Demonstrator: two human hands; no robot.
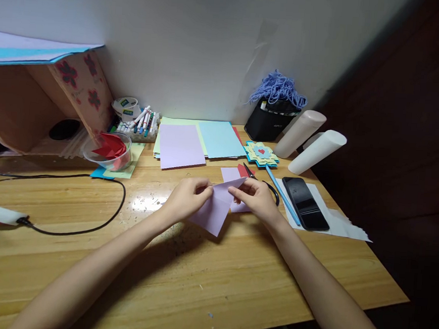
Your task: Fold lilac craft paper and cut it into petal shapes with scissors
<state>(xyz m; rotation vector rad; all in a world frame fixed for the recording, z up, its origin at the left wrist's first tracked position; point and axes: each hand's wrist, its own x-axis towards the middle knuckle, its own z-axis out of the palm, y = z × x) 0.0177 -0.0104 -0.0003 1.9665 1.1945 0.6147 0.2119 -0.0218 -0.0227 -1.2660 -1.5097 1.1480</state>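
Note:
Both hands hold a purple sheet of paper (213, 216) above the table, with a fold or crease running across its upper part. My left hand (188, 197) pinches its left side between thumb and fingers. At the upper right corner, my right hand (256, 200) grips the sheet the same way. Behind the right hand lie scissors (273, 189) with dark handles, partly hidden. Beneath them is another purple paper piece (229, 174) with a red paper piece (244, 171) on it.
A black phone (305, 203) and a blue pencil-like stick (283, 196) lie on white paper at right. Coloured sheets (183, 146) rest by the wall. A plastic bowl (124, 161) holds red paper. A black cable (122, 205) loops at left. Two white cylinders (317, 151) stand at right.

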